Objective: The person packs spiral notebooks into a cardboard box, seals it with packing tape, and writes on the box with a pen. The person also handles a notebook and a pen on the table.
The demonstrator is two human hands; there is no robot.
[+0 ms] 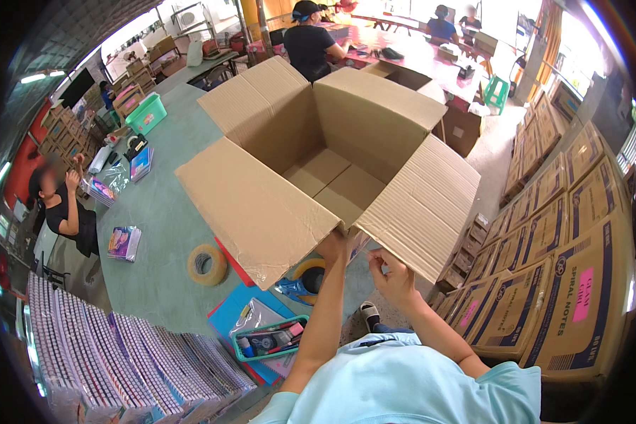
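A large brown cardboard box [346, 177] stands with its top flaps folded outward, and its inner bottom shows. My left hand [332, 244] reaches up to the box's near corner, where the near-left flap [258, 212] meets the right one. That hand's fingers are hidden behind the cardboard. Just below the edge of the right flap [420, 208] is my right hand [394, 279], its fingers curled and thumb pressed to the fingertips. Whatever it pinches is too small to make out. Under the near-left flap sits a blue tape dispenser [300, 283] with a yellowish roll.
A tape roll [207, 265] lies on the green table [166, 205]. Nearby are a teal basket of pens [272, 338] and stacked spiral notebooks [120, 353]. Cartons [572, 283] line the right side. One person [67, 205] works at the left, another [309, 42] beyond the box.
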